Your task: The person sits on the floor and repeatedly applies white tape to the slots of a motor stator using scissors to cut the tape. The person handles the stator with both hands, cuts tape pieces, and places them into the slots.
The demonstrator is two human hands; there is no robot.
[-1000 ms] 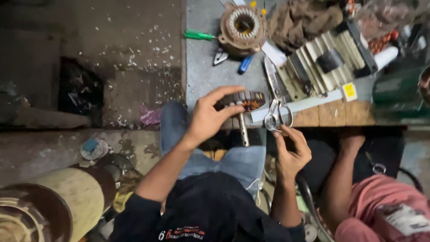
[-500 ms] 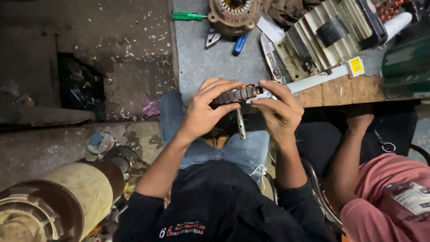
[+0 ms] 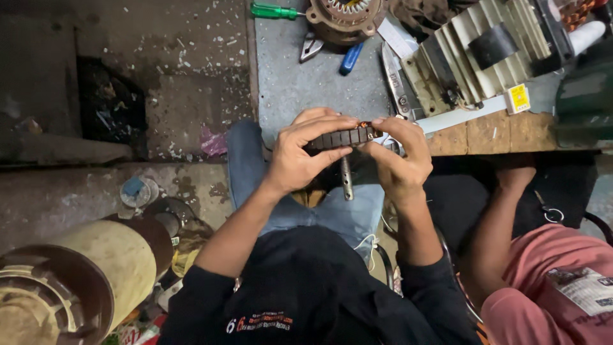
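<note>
Your left hand (image 3: 297, 156) and right hand (image 3: 399, 160) both closed around dark slotted rotor (image 3: 341, 138), held level above your lap, just in front of table (image 3: 300, 89) edge. Left fingers (image 3: 319, 128) wrap over top, thumb beneath; right fingers pinch far end. Rotor's metal shaft (image 3: 346, 179) points down toward your knee. On table: green screwdriver (image 3: 274, 10), pliers (image 3: 313, 46), stator (image 3: 345, 16), finned motor housing (image 3: 479, 51). Another person's arm (image 3: 504, 223) at right.

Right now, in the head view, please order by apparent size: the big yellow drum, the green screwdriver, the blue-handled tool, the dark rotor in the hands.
1. Yellow drum, though it is nearer the camera.
2. Rotor, held by the left hand and the right hand.
3. Green screwdriver, partly cut off.
4. Blue-handled tool.
</note>
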